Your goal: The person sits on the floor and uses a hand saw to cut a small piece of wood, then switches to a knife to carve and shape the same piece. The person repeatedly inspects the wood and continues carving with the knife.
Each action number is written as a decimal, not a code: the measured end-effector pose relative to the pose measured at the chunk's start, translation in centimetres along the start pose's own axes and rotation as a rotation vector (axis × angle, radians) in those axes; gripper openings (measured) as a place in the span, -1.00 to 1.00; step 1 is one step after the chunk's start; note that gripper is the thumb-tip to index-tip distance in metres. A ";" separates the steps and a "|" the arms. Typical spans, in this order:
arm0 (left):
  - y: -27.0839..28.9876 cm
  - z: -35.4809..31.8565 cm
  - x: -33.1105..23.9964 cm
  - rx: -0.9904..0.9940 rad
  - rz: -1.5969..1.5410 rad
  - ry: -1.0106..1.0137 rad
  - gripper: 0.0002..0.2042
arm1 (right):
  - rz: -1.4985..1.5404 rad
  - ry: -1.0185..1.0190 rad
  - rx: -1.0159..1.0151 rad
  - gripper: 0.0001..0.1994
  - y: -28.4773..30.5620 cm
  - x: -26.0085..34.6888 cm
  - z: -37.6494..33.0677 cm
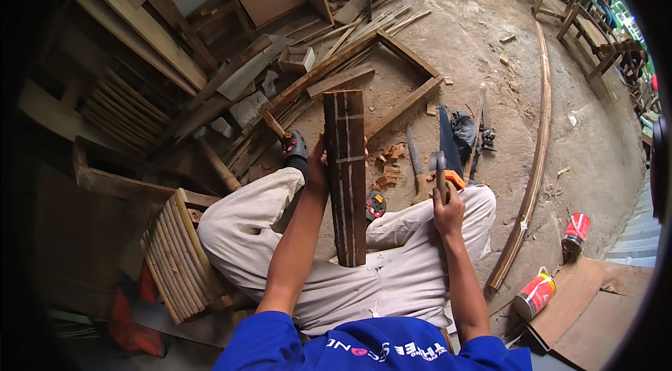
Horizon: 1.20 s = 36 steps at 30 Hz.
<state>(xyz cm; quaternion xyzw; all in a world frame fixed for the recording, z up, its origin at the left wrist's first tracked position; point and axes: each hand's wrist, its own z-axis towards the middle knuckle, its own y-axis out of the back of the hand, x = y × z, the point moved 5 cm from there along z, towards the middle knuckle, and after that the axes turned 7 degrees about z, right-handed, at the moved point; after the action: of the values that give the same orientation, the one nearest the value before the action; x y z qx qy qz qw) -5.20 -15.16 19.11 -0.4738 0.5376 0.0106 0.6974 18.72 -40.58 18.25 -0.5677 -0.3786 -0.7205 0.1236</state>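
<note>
A dark wooden beam [346,182] with pale lines marked across and along it stands between my knees, its near end by my lap. My left hand [318,161] is closed round its left side; the beam hides part of the fingers. In my right hand [449,211] is a hammer [438,164], held over my right knee with its head up, apart from the beam. Just beyond that hand shows the orange handle [455,179] of a handsaw, with its dark blade [448,134] pointing away. A long-bladed tool with a wooden handle [422,187] lies left of the saw.
A wooden frame [413,108] lies ahead on the dirt floor, with wood chips [388,168] near my feet. Scrap boards are heaped at far left. A slatted wooden piece [178,259] is beside my left knee. On the right are a long pole [539,161] and two red cans [535,294].
</note>
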 end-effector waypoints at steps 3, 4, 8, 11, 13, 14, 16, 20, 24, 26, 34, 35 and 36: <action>-0.4 -0.2 -0.9 -0.041 0.037 -0.010 -0.28 | -0.030 -0.035 0.103 -0.65 -1.6 -2.6 0.5; -0.8 -0.1 -1.3 -0.063 0.058 -0.011 -0.29 | -0.039 -0.048 0.129 -0.65 -2.0 -3.3 0.9; -4.4 0.5 -3.2 -0.218 0.450 -0.218 -0.38 | -0.020 0.004 0.037 -0.66 -3.0 -6.2 3.9; -7.9 2.0 -4.5 -0.370 1.117 -0.433 -0.34 | -0.059 -0.073 0.124 -0.70 -4.8 -9.2 6.9; -9.0 2.6 -4.7 -0.439 1.247 -0.482 -0.30 | -0.133 -0.204 0.168 -0.63 -5.8 -11.5 8.7; -9.3 2.8 -4.9 -0.445 1.311 -0.522 -0.30 | -0.171 -0.208 0.219 -0.62 -6.4 -12.2 9.2; -9.2 3.1 -4.9 -0.463 1.374 -0.541 -0.29 | -0.268 -0.234 0.218 -0.61 -7.1 -13.6 10.3; -7.2 3.6 -3.7 -0.502 1.383 -0.485 -0.26 | -0.352 -0.261 0.288 -0.62 -8.5 -16.3 12.3; -4.7 4.2 -2.0 -0.496 1.199 -0.387 -0.26 | -0.281 -0.102 0.227 -0.67 -10.0 -18.5 15.0; -3.8 4.2 -1.8 -0.481 1.108 -0.366 -0.27 | -0.333 -0.103 0.244 -0.68 -11.0 -19.7 15.8; -2.5 4.3 -3.6 -0.540 1.094 -0.283 -0.24 | -0.554 0.360 0.162 -0.72 -13.6 -17.7 13.0; -2.5 4.4 -3.7 -0.563 1.159 -0.270 -0.22 | -0.624 0.140 0.279 -0.73 -14.0 -18.9 12.4; -2.5 4.4 -3.8 -0.573 1.226 -0.298 -0.19 | -0.643 -0.039 0.416 -0.75 -14.3 -20.0 11.7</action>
<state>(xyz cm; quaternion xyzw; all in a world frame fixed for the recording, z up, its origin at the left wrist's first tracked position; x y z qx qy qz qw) -2.24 -11.68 23.50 -0.2438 0.5826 0.6094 0.4794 24.95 -27.81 -4.98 -0.3966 -0.6777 -0.6192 -0.0032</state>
